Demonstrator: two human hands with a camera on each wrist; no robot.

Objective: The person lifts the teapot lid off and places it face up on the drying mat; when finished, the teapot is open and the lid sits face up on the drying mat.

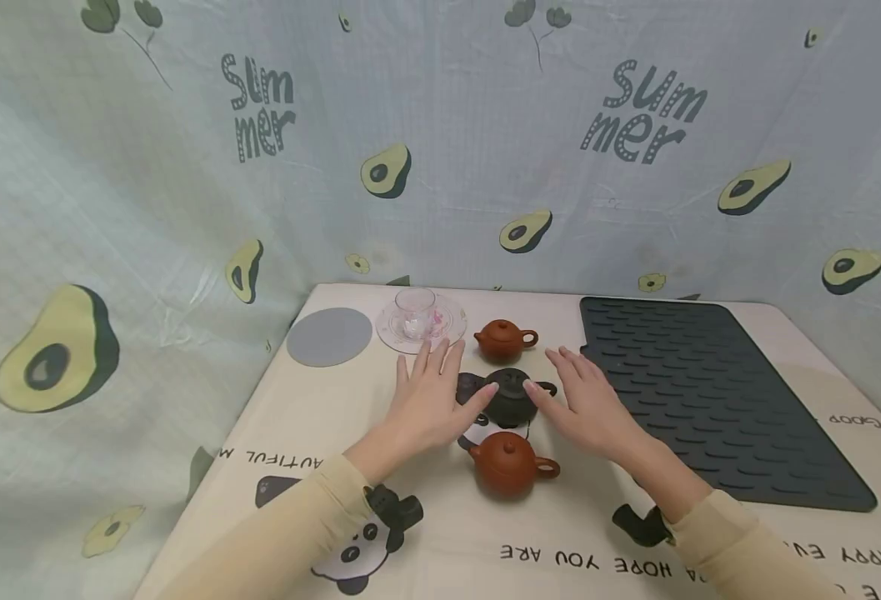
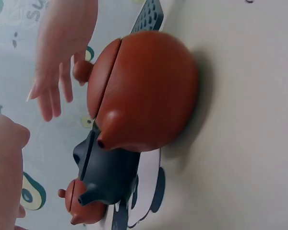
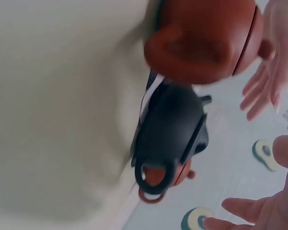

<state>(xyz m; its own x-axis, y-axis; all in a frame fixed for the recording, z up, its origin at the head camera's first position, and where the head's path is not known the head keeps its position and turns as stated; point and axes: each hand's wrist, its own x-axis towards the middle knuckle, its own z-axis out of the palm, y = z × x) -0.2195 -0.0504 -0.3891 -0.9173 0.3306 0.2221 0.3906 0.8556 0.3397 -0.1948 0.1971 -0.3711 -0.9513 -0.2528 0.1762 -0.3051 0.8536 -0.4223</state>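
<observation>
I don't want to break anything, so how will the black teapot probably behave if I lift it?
The black teapot should feel stiff; its smooth, rounded body looks hard. Its lid, judging by the visible seam, seems separate, so tilting might slide it off. The spout and handle stick out and may chip if knocked.

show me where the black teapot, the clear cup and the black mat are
black teapot [image 1: 511, 406], head view, on its rounded body
clear cup [image 1: 415, 315], head view, on its side wall
black mat [image 1: 718, 408], head view, on its ridged surface

Head view high, facing forward-down; close, tilted wrist views share teapots [image 2: 146, 91].
</observation>
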